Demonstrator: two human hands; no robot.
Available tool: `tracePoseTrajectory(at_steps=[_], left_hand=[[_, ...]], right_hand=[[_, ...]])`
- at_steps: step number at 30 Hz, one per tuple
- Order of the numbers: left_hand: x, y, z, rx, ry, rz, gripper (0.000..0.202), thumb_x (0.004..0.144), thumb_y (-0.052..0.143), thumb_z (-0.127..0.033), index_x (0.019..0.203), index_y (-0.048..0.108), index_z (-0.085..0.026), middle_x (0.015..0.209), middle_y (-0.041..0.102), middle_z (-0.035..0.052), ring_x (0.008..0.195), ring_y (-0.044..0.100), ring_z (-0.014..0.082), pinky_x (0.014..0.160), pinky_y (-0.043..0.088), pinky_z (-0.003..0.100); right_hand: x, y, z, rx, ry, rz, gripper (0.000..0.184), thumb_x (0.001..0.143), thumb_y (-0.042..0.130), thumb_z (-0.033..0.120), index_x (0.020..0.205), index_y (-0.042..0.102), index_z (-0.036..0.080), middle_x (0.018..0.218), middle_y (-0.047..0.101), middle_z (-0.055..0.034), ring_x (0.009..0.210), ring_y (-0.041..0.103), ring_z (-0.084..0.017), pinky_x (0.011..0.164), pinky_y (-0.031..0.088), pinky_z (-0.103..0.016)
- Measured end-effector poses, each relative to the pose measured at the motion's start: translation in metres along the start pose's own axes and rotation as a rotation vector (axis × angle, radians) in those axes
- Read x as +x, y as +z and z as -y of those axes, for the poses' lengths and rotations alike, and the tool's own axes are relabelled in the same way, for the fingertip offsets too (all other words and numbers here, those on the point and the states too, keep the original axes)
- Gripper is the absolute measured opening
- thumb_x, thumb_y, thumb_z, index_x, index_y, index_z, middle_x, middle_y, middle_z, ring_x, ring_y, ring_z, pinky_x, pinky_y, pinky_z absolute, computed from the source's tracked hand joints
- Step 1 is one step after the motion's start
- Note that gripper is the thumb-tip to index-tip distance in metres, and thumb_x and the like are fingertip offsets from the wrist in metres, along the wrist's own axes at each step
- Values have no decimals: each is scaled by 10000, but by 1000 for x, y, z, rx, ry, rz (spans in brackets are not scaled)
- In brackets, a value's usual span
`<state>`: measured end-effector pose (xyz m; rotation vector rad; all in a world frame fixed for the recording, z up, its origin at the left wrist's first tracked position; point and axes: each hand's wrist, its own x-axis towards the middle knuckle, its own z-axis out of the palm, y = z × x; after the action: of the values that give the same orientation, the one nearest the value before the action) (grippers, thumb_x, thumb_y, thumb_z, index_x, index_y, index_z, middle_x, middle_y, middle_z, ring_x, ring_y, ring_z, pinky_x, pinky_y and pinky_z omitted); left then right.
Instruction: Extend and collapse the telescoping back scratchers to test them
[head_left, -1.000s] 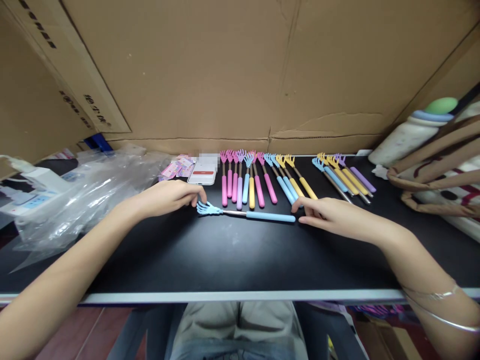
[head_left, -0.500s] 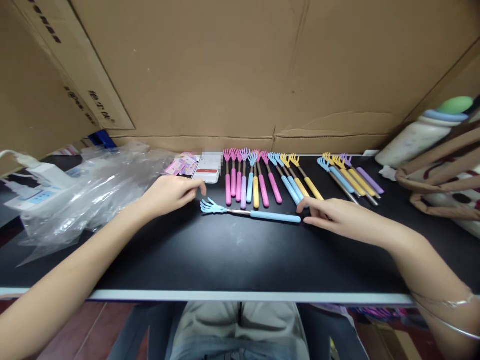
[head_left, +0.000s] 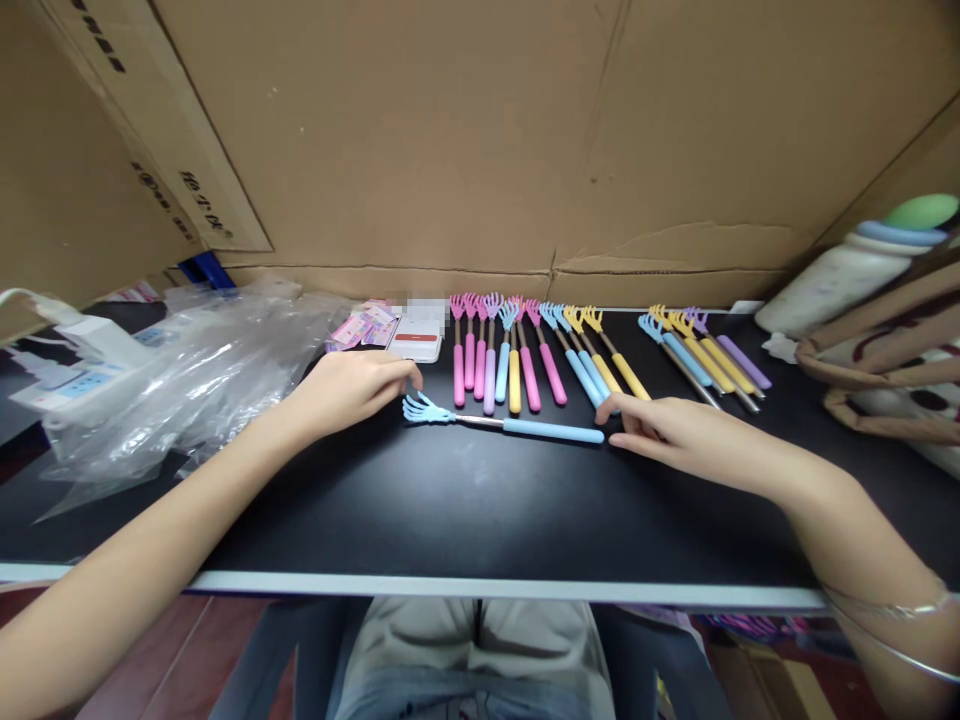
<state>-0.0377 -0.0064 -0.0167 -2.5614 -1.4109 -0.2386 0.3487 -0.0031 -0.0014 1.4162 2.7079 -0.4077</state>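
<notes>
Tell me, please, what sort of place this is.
Probably a small workstation: claw-headed sticks in pink, blue, yellow and purple lie on a black tabletop, near a heap of crumpled clear plastic bags.

One light-blue back scratcher [head_left: 519,427], lying flat on the black table [head_left: 480,520], well back from the front edge and roughly parallel to it. Claw head [head_left: 426,409], tines spread, points toward the left edge; the plain rounded handle [head_left: 555,431] points toward the right edge, slightly nearer the front. Silver metal shaft [head_left: 478,420] exposed between them, straight. Head and handle match in colour.
</notes>
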Motion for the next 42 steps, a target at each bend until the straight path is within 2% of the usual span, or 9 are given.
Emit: tracePoseTrajectory(at_steps=[5, 16, 23, 42], left_hand=[[0, -1, -3, -2, 29, 18, 257, 900, 347, -224, 958, 590, -283, 943, 677, -61, 861, 623, 125, 649, 376, 205], [-1, -3, -6, 25, 65, -47, 250, 897, 376, -209, 929, 617, -269, 942, 664, -38, 873, 609, 118, 639, 383, 192], [-1, -3, -7, 28, 72, -80, 224, 887, 406, -212, 911, 618, -280, 946, 654, -52, 877, 603, 109, 624, 380, 186], [-1, -3, -7, 54, 54, -27, 228, 887, 398, -225, 942, 614, -275, 968, 666, -43, 888, 617, 119, 634, 398, 198]], right_hand=[[0, 0, 1, -10, 5, -1, 298, 886, 394, 484, 1055, 507, 266, 678, 565, 19, 590, 516, -135, 528, 313, -225], [-1, -2, 4, -23, 11, 6, 296, 890, 386, 489, 1053, 498, 269, 677, 554, 24, 598, 518, -136, 542, 322, -228], [-1, -1, 3, -30, 8, -4, 285, 887, 391, 480, 1052, 495, 272, 682, 560, 25, 598, 516, -137, 536, 314, -225], [-2, 1, 2, -41, -28, -15, 286, 900, 377, 484, 1045, 484, 263, 692, 573, 15, 589, 518, -136, 545, 325, -229]])
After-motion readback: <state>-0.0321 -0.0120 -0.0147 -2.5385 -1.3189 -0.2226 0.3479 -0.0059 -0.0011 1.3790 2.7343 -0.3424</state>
